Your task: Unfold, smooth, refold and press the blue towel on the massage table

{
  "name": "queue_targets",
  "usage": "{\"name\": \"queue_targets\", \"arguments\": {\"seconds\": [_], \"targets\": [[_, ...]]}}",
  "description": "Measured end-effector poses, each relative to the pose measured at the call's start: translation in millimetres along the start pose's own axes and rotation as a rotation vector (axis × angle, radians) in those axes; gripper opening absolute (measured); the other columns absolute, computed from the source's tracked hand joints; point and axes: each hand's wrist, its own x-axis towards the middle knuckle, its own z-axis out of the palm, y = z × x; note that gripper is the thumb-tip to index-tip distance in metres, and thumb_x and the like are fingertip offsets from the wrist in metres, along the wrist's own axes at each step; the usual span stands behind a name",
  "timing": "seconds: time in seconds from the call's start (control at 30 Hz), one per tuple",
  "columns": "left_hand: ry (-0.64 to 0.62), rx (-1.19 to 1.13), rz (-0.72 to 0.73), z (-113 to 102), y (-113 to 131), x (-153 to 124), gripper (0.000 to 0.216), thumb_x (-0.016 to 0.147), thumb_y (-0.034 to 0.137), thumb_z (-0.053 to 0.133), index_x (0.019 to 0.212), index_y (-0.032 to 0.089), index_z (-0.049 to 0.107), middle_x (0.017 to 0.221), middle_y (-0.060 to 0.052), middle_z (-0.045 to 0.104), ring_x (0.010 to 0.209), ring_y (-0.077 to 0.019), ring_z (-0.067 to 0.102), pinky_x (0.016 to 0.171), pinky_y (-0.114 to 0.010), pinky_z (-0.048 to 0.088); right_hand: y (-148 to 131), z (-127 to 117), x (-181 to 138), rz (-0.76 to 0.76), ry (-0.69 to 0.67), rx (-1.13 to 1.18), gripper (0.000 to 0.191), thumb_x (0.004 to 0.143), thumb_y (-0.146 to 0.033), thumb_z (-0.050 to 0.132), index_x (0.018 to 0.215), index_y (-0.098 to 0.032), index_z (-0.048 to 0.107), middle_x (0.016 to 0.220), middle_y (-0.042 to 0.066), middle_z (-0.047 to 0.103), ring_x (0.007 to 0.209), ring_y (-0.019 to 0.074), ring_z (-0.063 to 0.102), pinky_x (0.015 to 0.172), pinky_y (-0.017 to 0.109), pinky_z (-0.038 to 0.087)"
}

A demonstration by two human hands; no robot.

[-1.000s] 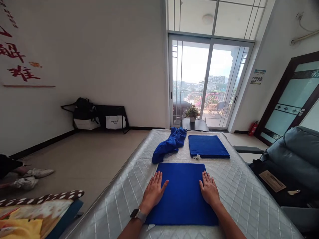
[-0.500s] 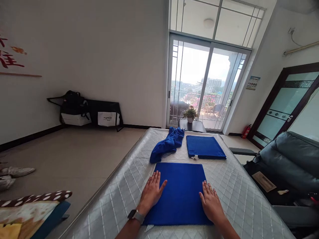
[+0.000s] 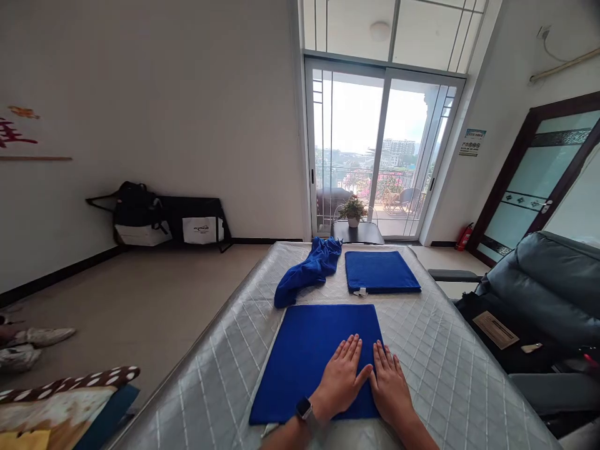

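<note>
A folded blue towel (image 3: 304, 350) lies flat on the quilted silver mattress (image 3: 445, 375) in front of me. My left hand (image 3: 341, 376) rests open and flat on the towel's right part, a watch on its wrist. Beside it, my right hand (image 3: 389, 386) lies open, palm down, on the towel's right edge; the two hands almost touch. Farther away lie a second neatly folded blue towel (image 3: 380, 271) and, to its left, a crumpled blue towel (image 3: 305, 270).
A dark grey sofa (image 3: 544, 294) stands close to the mattress's right side. At the far end are a small table with a potted plant (image 3: 353, 212) and a glass balcony door. Bags (image 3: 162, 219) lean on the left wall; shoes (image 3: 28, 344) lie on the floor.
My left hand has slid right across the towel from its left edge to beside my right hand. The right hand stayed near the right edge. The camera view shifted slightly.
</note>
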Motion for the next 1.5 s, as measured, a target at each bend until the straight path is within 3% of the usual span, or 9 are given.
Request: {"name": "queue_targets", "arguments": {"seconds": [0.07, 0.17, 0.27, 0.47, 0.63, 0.87, 1.13, 1.3, 1.5], "targets": [[-0.018, -0.024, 0.032, 5, 21, 5, 0.064, 0.104, 0.051, 0.024, 0.159, 0.019, 0.022, 0.164, -0.009, 0.033, 0.152, -0.0226, 0.028, 0.123, -0.045, 0.032, 1, 1, 0, -0.014, -0.004, -0.004, 0.062, 0.101, -0.037, 0.022, 0.159, -0.017, 0.026, 0.166, 0.000, 0.015, 0.155, 0.0205, 0.010, 0.126, 0.041, 0.008], [-0.026, -0.011, 0.043, 3, 22, -2, 0.062, 0.104, 0.050, 0.023, 0.159, 0.021, 0.020, 0.163, -0.008, 0.034, 0.151, -0.0228, 0.030, 0.123, -0.046, 0.032, 1, 1, 0, -0.017, 0.003, 0.010, 0.062, 0.100, -0.039, 0.024, 0.158, -0.016, 0.029, 0.166, 0.002, 0.016, 0.154, 0.0221, 0.012, 0.125, 0.043, 0.010], [-0.030, 0.058, 0.008, -6, -9, -26, 0.063, 0.104, 0.051, 0.026, 0.159, 0.022, 0.014, 0.164, -0.008, 0.033, 0.151, -0.0240, 0.032, 0.121, -0.048, 0.035, 2, -1, 0, -0.012, 0.029, 0.041, 0.065, 0.101, -0.045, 0.023, 0.158, -0.014, 0.028, 0.166, 0.004, 0.018, 0.154, 0.0227, 0.013, 0.125, 0.044, 0.011], [0.025, 0.197, -0.243, -27, -85, -101, 0.068, 0.103, 0.054, 0.030, 0.159, 0.023, 0.005, 0.164, -0.008, 0.033, 0.150, -0.0243, 0.034, 0.120, -0.049, 0.034, 2, 1, -1, -0.010, 0.032, 0.046, 0.065, 0.102, -0.046, 0.021, 0.159, -0.014, 0.023, 0.166, 0.002, 0.016, 0.154, 0.0211, 0.011, 0.125, 0.043, 0.010], [0.008, 0.216, -0.373, -35, -100, -143, 0.074, 0.101, 0.060, 0.028, 0.158, 0.020, 0.004, 0.167, -0.008, 0.026, 0.152, -0.0251, 0.029, 0.122, -0.049, 0.031, 2, 0, 0, -0.018, 0.035, 0.023, 0.065, 0.103, -0.047, 0.021, 0.159, -0.015, 0.023, 0.166, 0.002, 0.018, 0.154, 0.0212, 0.012, 0.125, 0.043, 0.011], [0.006, 0.199, -0.406, -38, -93, -143, 0.075, 0.100, 0.061, 0.028, 0.158, 0.017, 0.012, 0.166, -0.009, 0.026, 0.152, -0.0251, 0.029, 0.122, -0.048, 0.030, -4, -17, -14, -0.013, -0.002, -0.043, 0.065, 0.103, -0.048, 0.020, 0.159, -0.015, 0.021, 0.166, 0.001, 0.016, 0.154, 0.0213, 0.013, 0.126, 0.043, 0.012], [0.040, 0.224, -0.392, -35, -101, -147, 0.077, 0.099, 0.062, 0.029, 0.159, 0.018, 0.008, 0.164, -0.011, 0.032, 0.149, -0.0269, 0.035, 0.120, -0.048, 0.034, 1, 5, -51, 0.005, -0.039, -0.020, 0.069, 0.102, -0.056, 0.021, 0.158, -0.015, 0.020, 0.165, 0.000, 0.013, 0.154, 0.0235, 0.013, 0.125, 0.046, 0.017], [0.194, 0.271, -0.297, -30, -65, -122, 0.081, 0.100, 0.059, 0.034, 0.160, 0.019, -0.002, 0.164, -0.012, 0.034, 0.146, -0.0267, 0.040, 0.115, -0.045, 0.041, 5, 13, -51, -0.017, -0.004, 0.006, 0.070, 0.102, -0.059, 0.018, 0.158, -0.016, 0.022, 0.165, 0.002, 0.013, 0.153, 0.0236, 0.014, 0.125, 0.047, 0.019], [0.229, 0.296, 0.213, 1, 15, -86, 0.084, 0.098, 0.063, 0.035, 0.160, 0.012, 0.010, 0.155, -0.011, 0.049, 0.140, -0.0220, 0.049, 0.109, -0.033, 0.044, 14, 28, -48, -0.036, 0.051, -0.007, 0.072, 0.102, -0.061, 0.020, 0.156, -0.016, 0.033, 0.164, 0.006, 0.021, 0.152, 0.0265, 0.019, 0.124, 0.049, 0.022]]}}
